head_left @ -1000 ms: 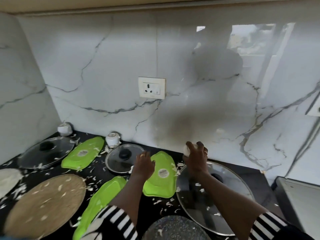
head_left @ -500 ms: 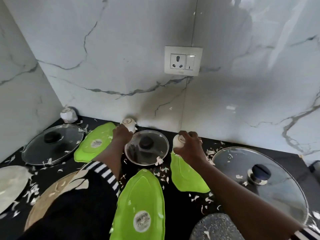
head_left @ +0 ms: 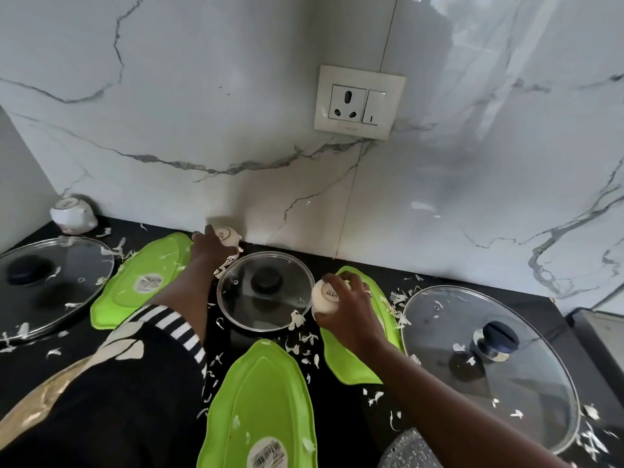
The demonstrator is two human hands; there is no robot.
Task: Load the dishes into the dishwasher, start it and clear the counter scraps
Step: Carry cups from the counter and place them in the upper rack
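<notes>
Gripping a white cup [head_left: 325, 296] (contents unseen) is the right hand [head_left: 351, 309]; left hand [head_left: 209, 248] grasps second cup [head_left: 230, 236].

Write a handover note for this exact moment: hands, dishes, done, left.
Left hand grips the white cup by the wall. Right hand holds a second white cup.
On the black counter: a third cup in the left corner, three glass lids, three green plates, scraps strewn throughout.
Done: nothing visibly loaded; dishwasher not in view.
Left: load cups, lids, plates; start dishwasher; clear scraps.
</notes>
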